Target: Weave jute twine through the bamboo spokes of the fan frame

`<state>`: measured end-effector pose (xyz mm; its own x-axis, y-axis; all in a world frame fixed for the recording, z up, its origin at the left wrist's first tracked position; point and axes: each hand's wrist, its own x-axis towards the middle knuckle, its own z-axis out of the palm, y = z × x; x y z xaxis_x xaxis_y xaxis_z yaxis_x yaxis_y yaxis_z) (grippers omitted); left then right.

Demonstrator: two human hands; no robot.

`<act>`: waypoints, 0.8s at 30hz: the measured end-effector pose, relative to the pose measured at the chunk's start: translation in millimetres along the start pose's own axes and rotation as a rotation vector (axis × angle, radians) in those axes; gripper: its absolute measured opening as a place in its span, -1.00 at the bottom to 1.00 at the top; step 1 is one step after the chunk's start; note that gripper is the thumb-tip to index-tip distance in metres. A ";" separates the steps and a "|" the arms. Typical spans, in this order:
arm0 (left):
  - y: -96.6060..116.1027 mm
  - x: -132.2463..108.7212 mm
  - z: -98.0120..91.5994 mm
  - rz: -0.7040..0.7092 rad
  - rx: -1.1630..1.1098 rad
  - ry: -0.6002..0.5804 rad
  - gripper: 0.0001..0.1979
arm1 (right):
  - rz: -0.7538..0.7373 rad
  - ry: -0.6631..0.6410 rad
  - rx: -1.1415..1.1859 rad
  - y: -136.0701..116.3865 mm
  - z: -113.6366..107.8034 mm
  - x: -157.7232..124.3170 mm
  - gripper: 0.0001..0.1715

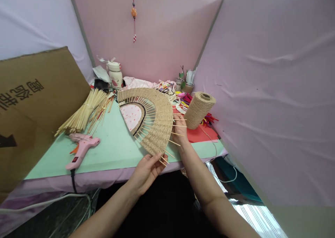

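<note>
A half-round woven fan (161, 116) of tan twine on thin wooden sticks is held up over the table, its stick ends poking out past the outer edge. Its inner half-disc (131, 115) is pink with small red marks and a dark border. At the fan's lower corner, my left hand (149, 168) pinches the woven edge between thumb and fingers. My right hand (180, 129) grips the outer edge on the right, with some fingers hidden behind the fan. Just right of that hand stands a large spool of twine (199, 109), slightly tilted.
A pink glue gun (83, 149) lies at the left front, its cord over the edge. Behind it are a bundle of thin sticks (85, 112) and a cardboard box (34, 116). A white bottle (115, 74) and small plant pot (187, 88) stand at the back. Red sheets (200, 135) lie right.
</note>
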<state>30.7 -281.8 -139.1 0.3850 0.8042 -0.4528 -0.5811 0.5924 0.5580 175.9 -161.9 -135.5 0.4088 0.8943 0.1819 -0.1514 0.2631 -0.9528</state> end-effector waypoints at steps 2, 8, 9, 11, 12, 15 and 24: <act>1.6 -1.3 -6.0 0.017 0.104 -0.006 -0.89 | -0.007 0.015 0.085 -3.9 4.5 -2.6 -0.64; 67.6 -26.5 -29.4 0.012 1.075 -0.195 -0.71 | -0.074 -0.013 0.058 -16.7 15.9 -3.6 -0.61; 85.6 -30.1 -27.2 0.115 1.246 -0.186 -0.71 | -0.075 -0.030 0.055 -18.7 17.6 -3.0 -0.62; 118.0 -28.7 -13.8 0.440 1.423 0.019 -0.69 | -0.077 -0.067 0.081 -22.6 20.9 -2.5 -0.63; 130.3 -22.5 -3.6 0.619 1.401 0.126 -0.70 | -0.080 -0.085 0.104 -24.5 22.4 -2.8 -0.63; 147.5 15.0 29.5 0.943 1.230 0.286 -0.42 | -0.085 -0.141 0.154 -29.9 25.4 -6.2 -0.65; 124.9 64.3 45.6 0.975 0.905 0.159 -0.20 | -0.151 -0.302 0.057 -41.1 21.7 -16.2 -0.69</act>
<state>15.6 -153.9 -66.7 -0.0348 0.9359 0.3505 0.1307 -0.3434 0.9300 156.0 -179.3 -94.1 0.1470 0.9084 0.3914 -0.1634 0.4125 -0.8962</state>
